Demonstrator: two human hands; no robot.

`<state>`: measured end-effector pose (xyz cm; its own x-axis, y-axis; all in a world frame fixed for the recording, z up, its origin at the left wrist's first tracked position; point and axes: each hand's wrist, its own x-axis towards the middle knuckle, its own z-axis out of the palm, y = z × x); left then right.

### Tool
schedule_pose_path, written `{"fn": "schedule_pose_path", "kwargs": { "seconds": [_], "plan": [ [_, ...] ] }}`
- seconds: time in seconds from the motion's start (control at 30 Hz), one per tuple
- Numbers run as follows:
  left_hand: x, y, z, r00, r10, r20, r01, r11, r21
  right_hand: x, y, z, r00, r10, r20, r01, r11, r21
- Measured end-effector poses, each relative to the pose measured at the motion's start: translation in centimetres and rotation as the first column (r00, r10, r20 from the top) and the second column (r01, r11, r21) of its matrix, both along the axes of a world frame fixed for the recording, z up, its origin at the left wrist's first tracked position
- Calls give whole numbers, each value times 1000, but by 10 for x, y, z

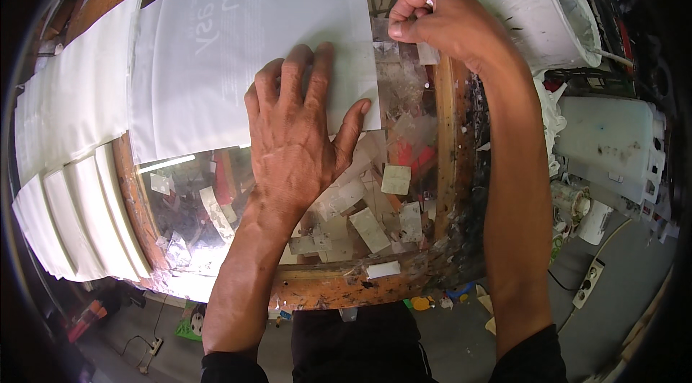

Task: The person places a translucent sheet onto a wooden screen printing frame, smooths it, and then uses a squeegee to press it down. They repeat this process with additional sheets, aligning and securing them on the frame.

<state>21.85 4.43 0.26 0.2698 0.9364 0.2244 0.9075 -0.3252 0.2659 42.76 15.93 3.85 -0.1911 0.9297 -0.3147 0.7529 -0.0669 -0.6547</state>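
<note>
My left hand (292, 120) lies with fingers spread on a large white plastic sheet (194, 73), which looks like a flat bag. Faint reversed print shows through its upper part. Past the sheet's right edge, my right hand (443, 22) is closed in a pinch. A tiny white bit (430, 2) shows by its fingers, but I cannot make out what they hold. Beside the fingertips lies a small clear piece (380, 27) like film or tape. Under the sheet is a glass top (339, 239) in a wooden frame, with several pale tape-like scraps stuck on it.
Stacked white sheets (72, 116) overlap along the left side. A paint-stained white bucket (544, 19) lies tipped at the upper right, above a whitish plastic container (609, 141). A power strip (590, 283) and cord are on the grey floor (620, 311).
</note>
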Motion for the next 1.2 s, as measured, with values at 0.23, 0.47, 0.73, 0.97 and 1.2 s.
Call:
{"fn": "schedule_pose_path", "kwargs": {
  "seconds": [0.23, 0.47, 0.73, 0.97, 1.2],
  "plan": [
    [1, 0, 3, 1000, 6, 11, -5, 1000, -28, 9, 1, 3, 969, 1, -246, -25, 995, -97],
    [1, 1, 0, 1000, -7, 10, 7, 1000, 18, 12, 12, 3, 990, 123, -69, -126, 990, -55],
    [0, 1, -2, 1000, -11, 19, 10, 1000, 28, 10, 19, -6, 995, 98, -17, -98, 994, -52],
    [0, 0, -3, 1000, -10, 18, 10, 1000, 15, 10, 17, -11, 996, 88, 3, -88, 996, 21],
    [-1, 1, 0, 1000, -10, 14, 10, 1000, 21, 7, 15, -9, 998, 54, -25, -54, 999, -2]
  ]
}}
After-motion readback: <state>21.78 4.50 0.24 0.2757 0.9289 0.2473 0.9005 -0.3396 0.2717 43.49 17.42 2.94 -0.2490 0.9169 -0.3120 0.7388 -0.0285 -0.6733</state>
